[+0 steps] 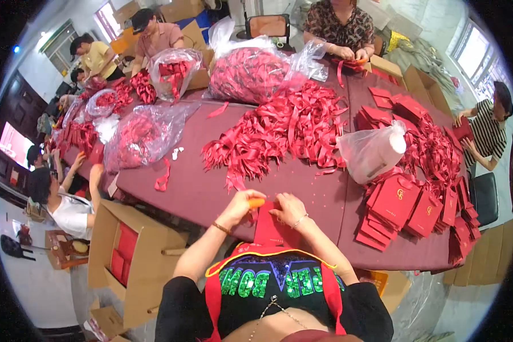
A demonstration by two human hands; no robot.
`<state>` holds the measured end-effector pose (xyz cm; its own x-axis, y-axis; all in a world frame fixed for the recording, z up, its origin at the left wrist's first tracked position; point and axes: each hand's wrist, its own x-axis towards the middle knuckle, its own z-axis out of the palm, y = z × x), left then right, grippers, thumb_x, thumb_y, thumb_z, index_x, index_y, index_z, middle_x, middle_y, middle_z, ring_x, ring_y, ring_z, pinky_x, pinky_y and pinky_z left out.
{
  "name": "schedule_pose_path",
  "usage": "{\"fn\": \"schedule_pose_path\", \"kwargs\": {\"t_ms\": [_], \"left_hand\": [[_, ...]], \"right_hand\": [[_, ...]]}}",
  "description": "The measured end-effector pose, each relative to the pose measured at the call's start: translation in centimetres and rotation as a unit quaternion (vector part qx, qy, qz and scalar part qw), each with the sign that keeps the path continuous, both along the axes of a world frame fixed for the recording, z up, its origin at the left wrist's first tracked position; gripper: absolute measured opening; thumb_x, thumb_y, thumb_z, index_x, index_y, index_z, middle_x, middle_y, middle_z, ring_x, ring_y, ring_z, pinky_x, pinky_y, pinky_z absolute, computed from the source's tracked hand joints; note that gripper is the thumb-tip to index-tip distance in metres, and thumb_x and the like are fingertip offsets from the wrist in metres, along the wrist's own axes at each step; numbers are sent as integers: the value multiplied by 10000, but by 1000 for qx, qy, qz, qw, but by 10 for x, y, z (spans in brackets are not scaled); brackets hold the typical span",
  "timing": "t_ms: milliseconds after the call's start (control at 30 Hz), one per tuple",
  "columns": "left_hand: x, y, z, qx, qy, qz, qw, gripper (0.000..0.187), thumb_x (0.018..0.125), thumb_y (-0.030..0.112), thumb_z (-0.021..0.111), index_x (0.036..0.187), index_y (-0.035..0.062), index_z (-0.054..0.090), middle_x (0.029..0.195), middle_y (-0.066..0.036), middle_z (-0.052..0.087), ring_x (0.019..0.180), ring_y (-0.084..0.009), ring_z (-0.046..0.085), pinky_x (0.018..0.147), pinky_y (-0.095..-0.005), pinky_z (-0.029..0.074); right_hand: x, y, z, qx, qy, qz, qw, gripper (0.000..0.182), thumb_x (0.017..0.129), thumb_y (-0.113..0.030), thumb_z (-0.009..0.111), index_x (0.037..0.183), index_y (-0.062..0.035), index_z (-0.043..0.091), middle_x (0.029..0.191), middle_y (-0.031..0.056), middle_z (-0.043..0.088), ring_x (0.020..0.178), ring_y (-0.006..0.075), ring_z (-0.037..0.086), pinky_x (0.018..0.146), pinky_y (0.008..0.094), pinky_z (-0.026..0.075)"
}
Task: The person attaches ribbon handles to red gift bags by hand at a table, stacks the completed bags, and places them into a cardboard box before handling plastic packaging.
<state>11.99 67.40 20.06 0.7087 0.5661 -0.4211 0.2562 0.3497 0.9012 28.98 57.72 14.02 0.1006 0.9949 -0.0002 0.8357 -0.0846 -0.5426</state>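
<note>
- The person's left hand (pixel 244 206) is above the near edge of the table, its fingers bent inward, with a small bright-orange piece (pixel 256 203) showing at their tips.
- The right hand (pixel 290 210) is just beside it, fingers bent and partly spread over the upper part of a flat red paper bag (pixel 275 232).
- The hands are small in this view, so I cannot tell how tightly either set of fingers is closed, or whether the orange piece is gripped or worn.
- That red bag lies directly in front of the person's chest, at the near edge of the table covered in maroon cloth (pixel 319 228).
- Beyond the hands, a loose heap of shiny red ribbons (pixel 285 128) spreads over the cloth.
- Behind the heap is a bulging clear plastic sack of red ribbons (pixel 248 74).
- To the right stand stacked red paper bags with gold lettering (pixel 396 199), near a translucent bag holding a white cylinder (pixel 376 151).
- At lower left, an open brown cardboard box (pixel 157 273) holds red pieces.
- Across the table, a person in a patterned top (pixel 339 25) handles something red; at right, a person in a striped top (pixel 485 131) holds a dark red item.
</note>
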Motion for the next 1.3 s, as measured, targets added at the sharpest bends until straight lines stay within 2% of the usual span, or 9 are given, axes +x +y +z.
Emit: {"fn": "schedule_pose_path", "kwargs": {"t_ms": [67,133,300,367,467,533,600,800,1300], "left_hand": [[0,-9,-1,5,0,-15,1000,188,827,91,566,1001,24,589,691,8,562,518,-55,482,438,-200,364],[-1,-15,0,32,-6,-25,999,158,843,64,541,977,2,598,696,-5,572,594,-77,522,524,-221,422],[-2,-20,-18,79,56,-44,994,155,830,59,547,962,9,611,739,-33,593,650,-83,537,586,-230,441],[-2,-21,-39,337,4,-25,941,136,820,73,554,913,2,622,770,-53,616,721,-115,567,657,-256,458],[-1,-26,-34,393,9,-12,920,139,821,110,554,889,4,614,772,-81,622,715,-112,567,655,-278,463],[-3,-32,-33,359,18,18,933,126,835,108,541,897,17,605,687,-48,590,568,-85,521,513,-251,427],[-7,-32,-33,301,53,21,952,131,840,95,528,911,16,605,694,-31,590,587,-74,527,523,-240,427],[-4,-31,-37,257,75,43,962,133,831,57,538,939,19,606,738,-27,610,585,-52,533,511,-202,439],[22,-32,-46,290,113,-6,950,118,814,101,559,887,22,609,635,-51,595,546,-93,566,495,-252,446]], "right_hand": [[4,4,21,73,-32,-8,997,367,706,-333,670,906,-45,559,798,143,579,796,324,568,700,395,455],[20,3,31,-116,106,1,988,336,730,-335,643,882,-40,593,804,147,628,806,326,599,723,401,474],[32,7,6,-138,261,16,955,294,766,-300,621,920,-50,638,793,113,658,758,218,631,698,346,474],[28,6,20,-171,330,-13,928,269,772,-268,614,898,-31,631,765,104,649,724,193,613,695,331,474],[35,9,-19,-120,370,30,921,198,782,-206,592,865,-28,620,742,63,615,679,142,549,663,304,459],[37,9,-18,-174,406,5,897,199,819,-192,561,919,-28,612,778,45,608,694,111,527,652,288,454],[40,10,-27,-232,486,-28,842,183,868,-150,524,992,-35,594,826,-20,592,723,67,530,668,205,438],[47,13,-21,-255,535,-16,806,271,855,-103,503,1090,11,576,951,26,611,846,99,551,795,227,423],[42,8,-14,-234,547,23,803,277,816,-116,588,1072,-9,586,834,-3,617,686,52,530,629,196,432]]}}
